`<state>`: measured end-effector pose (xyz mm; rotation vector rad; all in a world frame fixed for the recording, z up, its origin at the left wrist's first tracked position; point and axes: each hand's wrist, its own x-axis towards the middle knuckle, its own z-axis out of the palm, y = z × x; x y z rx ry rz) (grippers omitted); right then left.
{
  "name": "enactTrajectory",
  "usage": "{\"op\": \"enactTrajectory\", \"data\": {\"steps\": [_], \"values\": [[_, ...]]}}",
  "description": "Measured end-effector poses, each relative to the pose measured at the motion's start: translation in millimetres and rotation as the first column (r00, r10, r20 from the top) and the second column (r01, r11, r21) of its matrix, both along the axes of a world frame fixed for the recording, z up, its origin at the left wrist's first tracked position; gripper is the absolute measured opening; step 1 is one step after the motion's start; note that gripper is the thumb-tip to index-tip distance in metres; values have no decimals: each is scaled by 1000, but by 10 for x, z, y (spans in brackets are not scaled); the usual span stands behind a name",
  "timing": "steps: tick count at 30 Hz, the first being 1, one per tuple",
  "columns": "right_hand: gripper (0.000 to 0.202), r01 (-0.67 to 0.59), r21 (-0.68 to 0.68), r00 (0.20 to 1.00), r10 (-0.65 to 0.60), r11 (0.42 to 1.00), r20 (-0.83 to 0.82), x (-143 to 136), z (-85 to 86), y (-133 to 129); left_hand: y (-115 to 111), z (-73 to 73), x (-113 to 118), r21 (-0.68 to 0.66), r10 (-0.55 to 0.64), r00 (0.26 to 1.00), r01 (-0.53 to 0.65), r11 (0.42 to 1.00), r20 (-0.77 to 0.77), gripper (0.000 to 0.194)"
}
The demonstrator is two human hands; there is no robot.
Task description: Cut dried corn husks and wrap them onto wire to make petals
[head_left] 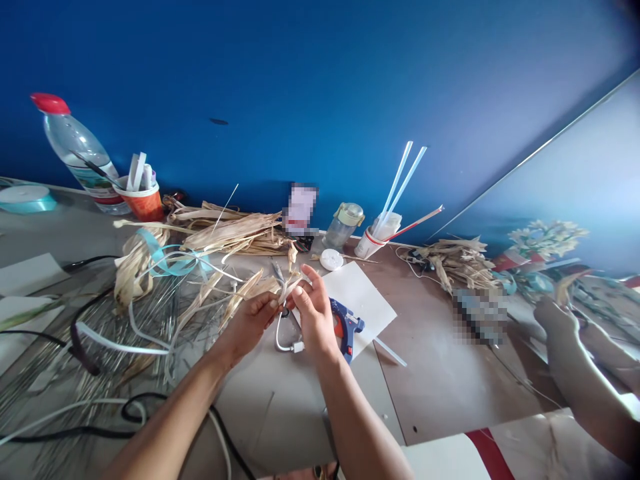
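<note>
My left hand point(255, 320) is closed, with thumb and forefinger pinching a small pale dried husk piece point(283, 283). At its right, my right hand point(317, 312) has the thumb and curled lower fingers against the same piece, while its forefinger is raised. The fingers partly hide the piece's lower end. Just right of the right hand, a blue glue gun point(354, 325) lies partly on a white paper sheet point(374, 293), a clear glue stick point(391, 351) extending from it. A white cable with a plug point(299, 347) lies beneath the hands.
Dried husks point(235, 233) are piled along the wall. Thin wires point(100, 360) and loose cables spread over the left side. At the back stand a bottle point(80, 150), an orange cup point(145, 202), a jar point(343, 227) and a white cup point(370, 244). Another person's hands point(560, 327) work at right.
</note>
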<state>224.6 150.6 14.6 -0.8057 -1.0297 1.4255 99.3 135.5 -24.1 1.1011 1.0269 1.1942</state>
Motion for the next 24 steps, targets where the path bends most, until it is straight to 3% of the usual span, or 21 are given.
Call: {"op": "enactTrajectory", "data": {"steps": [6, 14, 24], "values": [[43, 99, -81, 995, -99, 992, 4, -3, -23, 41, 17, -39, -11, 10, -39, 999, 39, 999, 31, 27], [41, 92, -165, 990, -108, 982, -91, 31, -38, 80, -23, 100, -18, -43, -79, 922, 103, 994, 379, 21], [42, 65, -224, 987, -96, 973, -131, 31, 5, 77, -3, 31, 13, -8, -24, 949, 28, 1000, 314, 23]]}}
